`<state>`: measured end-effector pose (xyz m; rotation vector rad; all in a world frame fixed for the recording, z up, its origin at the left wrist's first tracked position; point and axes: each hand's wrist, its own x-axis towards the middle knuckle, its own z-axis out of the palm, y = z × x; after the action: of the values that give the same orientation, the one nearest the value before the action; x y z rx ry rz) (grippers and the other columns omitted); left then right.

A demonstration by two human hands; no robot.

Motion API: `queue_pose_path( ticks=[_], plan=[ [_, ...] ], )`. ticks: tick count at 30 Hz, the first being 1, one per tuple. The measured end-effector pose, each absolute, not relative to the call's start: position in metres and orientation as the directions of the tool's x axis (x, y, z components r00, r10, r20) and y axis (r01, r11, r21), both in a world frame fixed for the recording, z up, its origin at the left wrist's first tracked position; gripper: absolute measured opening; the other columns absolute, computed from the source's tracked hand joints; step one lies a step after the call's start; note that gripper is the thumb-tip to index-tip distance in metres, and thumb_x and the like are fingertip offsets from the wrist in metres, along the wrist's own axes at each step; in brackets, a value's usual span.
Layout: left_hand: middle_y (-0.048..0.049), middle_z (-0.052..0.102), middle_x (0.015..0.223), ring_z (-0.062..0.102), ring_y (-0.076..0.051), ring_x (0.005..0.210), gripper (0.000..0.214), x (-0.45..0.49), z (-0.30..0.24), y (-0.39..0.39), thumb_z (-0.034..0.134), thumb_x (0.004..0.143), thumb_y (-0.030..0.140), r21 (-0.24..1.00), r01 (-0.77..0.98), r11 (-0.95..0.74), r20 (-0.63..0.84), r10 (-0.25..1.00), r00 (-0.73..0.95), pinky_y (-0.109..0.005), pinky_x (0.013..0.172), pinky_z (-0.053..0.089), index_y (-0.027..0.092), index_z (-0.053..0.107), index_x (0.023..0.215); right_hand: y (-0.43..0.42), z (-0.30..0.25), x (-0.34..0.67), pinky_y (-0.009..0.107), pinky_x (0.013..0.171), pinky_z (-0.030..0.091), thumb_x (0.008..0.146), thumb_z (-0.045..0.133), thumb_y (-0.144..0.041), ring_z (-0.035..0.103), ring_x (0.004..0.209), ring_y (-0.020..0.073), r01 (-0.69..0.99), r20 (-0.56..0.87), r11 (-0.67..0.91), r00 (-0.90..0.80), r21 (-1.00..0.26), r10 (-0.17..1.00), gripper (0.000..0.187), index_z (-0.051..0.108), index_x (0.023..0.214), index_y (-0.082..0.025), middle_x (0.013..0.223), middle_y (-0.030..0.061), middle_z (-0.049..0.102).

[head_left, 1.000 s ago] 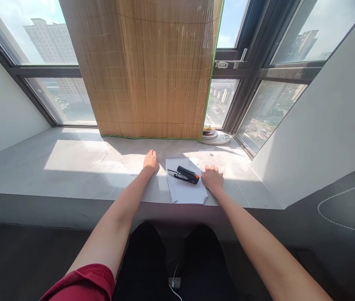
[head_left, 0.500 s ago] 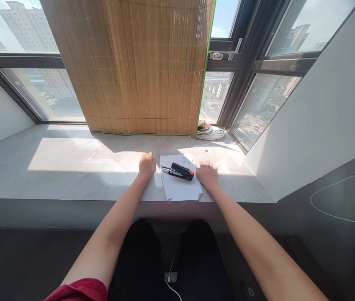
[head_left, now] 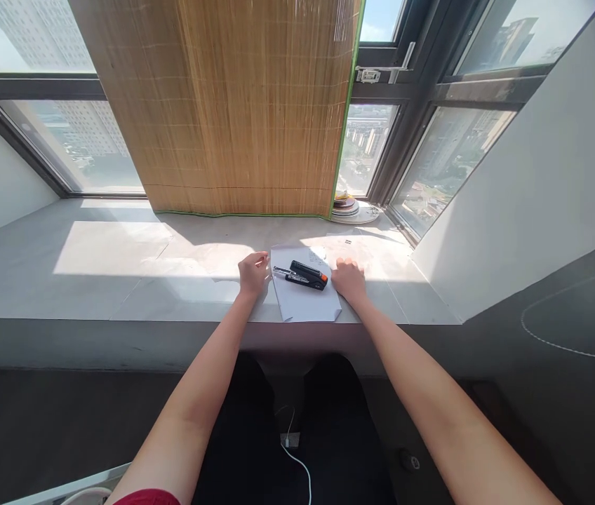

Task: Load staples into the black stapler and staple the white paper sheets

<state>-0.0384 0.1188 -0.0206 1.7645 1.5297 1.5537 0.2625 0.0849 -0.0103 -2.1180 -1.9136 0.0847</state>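
Note:
A few white paper sheets (head_left: 308, 305) lie on the window sill between my hands, with faint writing near the top. On them rests a black stapler (head_left: 311, 271) with an orange tip. Beside it lies a black-and-silver pen (head_left: 290, 275). My left hand (head_left: 253, 273) is just left of the paper, fingers curled in with the thumb close to them, and nothing shows in it. To the right of the sheets, my right hand (head_left: 349, 280) rests on the sill in a loose fist. Two tiny dark pieces (head_left: 348, 242) lie beyond it, too small to name.
A bamboo blind (head_left: 234, 112) hangs in front of the window down to the sill (head_left: 171, 298). Stacked plates (head_left: 347, 207) stand at the back right. Below, a white cable (head_left: 297, 457) runs between my knees. A white object's edge (head_left: 87, 484) shows at bottom left.
My left hand has shifted slightly right towards the paper, and its fist has loosened a little. The view has tilted down slightly. The right hand, stapler and pen keep their places on the sill.

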Motion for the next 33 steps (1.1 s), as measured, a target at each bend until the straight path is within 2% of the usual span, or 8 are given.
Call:
queue_pose_path(
  ticks=[3,5,7,9,16,22,33],
  plan=[
    [-0.0093,0.082,0.111,0.078,-0.023,0.099,0.019,-0.036,-0.02,0.117,0.069,0.094,0.022,0.795,0.417,-0.44,0.509,0.859,-0.063,-0.042,0.09,0.068,0.02,0.082,0.108,0.081,-0.006,0.264,0.041,0.097,0.044,0.1,0.039,-0.019,0.06,0.107,0.0289,0.911,0.232,0.103,-0.008,-0.4,0.973,0.029,0.065,0.111,-0.02,0.11,0.0141,0.069],
    [-0.0084,0.083,0.112,0.078,-0.023,0.101,0.021,-0.034,-0.02,0.116,0.069,0.094,0.022,0.785,0.403,-0.471,0.5,0.865,0.037,-0.043,0.091,0.067,0.021,0.081,0.112,0.077,-0.003,0.261,0.038,0.094,0.047,0.104,0.041,-0.029,0.061,0.105,0.0261,0.798,0.309,0.269,-0.11,-0.54,0.945,0.026,0.064,0.113,-0.022,0.109,0.0107,0.07],
    [-0.0076,0.083,0.111,0.079,-0.023,0.102,0.024,-0.031,-0.019,0.115,0.072,0.093,0.02,0.76,0.404,-0.509,0.497,0.856,0.142,-0.044,0.096,0.065,0.022,0.079,0.116,0.075,-0.001,0.256,0.037,0.093,0.05,0.103,0.051,-0.043,0.062,0.106,0.0253,0.68,0.349,0.371,-0.178,-0.632,0.92,0.029,0.063,0.121,-0.023,0.116,0.0097,0.071],
    [-0.0074,0.084,0.11,0.079,-0.024,0.103,0.028,-0.029,-0.018,0.113,0.074,0.092,0.018,0.733,0.406,-0.546,0.498,0.837,0.227,-0.045,0.101,0.062,0.023,0.077,0.119,0.074,-0.003,0.248,0.037,0.092,0.051,0.097,0.063,-0.051,0.063,0.105,0.0253,0.627,0.333,0.391,-0.214,-0.674,0.918,0.04,0.063,0.126,-0.023,0.121,0.0098,0.071],
    [-0.0058,0.083,0.107,0.078,-0.023,0.106,0.022,-0.029,-0.015,0.112,0.071,0.092,0.016,0.71,0.422,-0.564,0.432,0.822,0.372,-0.041,0.099,0.061,0.023,0.074,0.113,0.074,-0.015,0.234,0.038,0.093,0.05,0.099,0.056,-0.044,0.065,0.102,0.0259,0.646,0.285,0.406,-0.289,-0.647,0.914,0.028,0.066,0.114,-0.023,0.11,0.0091,0.073],
    [-0.0057,0.082,0.107,0.076,-0.022,0.106,0.018,-0.029,-0.014,0.114,0.068,0.092,0.016,0.704,0.429,-0.566,0.454,0.823,0.341,-0.037,0.09,0.06,0.023,0.074,0.108,0.074,-0.011,0.234,0.037,0.095,0.049,0.1,0.055,-0.041,0.064,0.106,0.0273,0.676,0.267,0.398,-0.294,-0.62,0.918,0.026,0.064,0.114,-0.022,0.116,0.0119,0.072],
    [-0.0051,0.083,0.108,0.075,-0.023,0.105,0.022,-0.03,-0.011,0.115,0.067,0.087,0.015,0.738,0.461,-0.492,0.377,0.868,0.324,-0.035,0.083,0.056,0.024,0.075,0.106,0.074,-0.012,0.235,0.037,0.089,0.049,0.1,0.057,-0.044,0.062,0.105,0.0276,0.663,0.263,0.393,-0.292,-0.637,0.92,0.029,0.065,0.116,-0.022,0.116,0.0108,0.072]
  ],
)
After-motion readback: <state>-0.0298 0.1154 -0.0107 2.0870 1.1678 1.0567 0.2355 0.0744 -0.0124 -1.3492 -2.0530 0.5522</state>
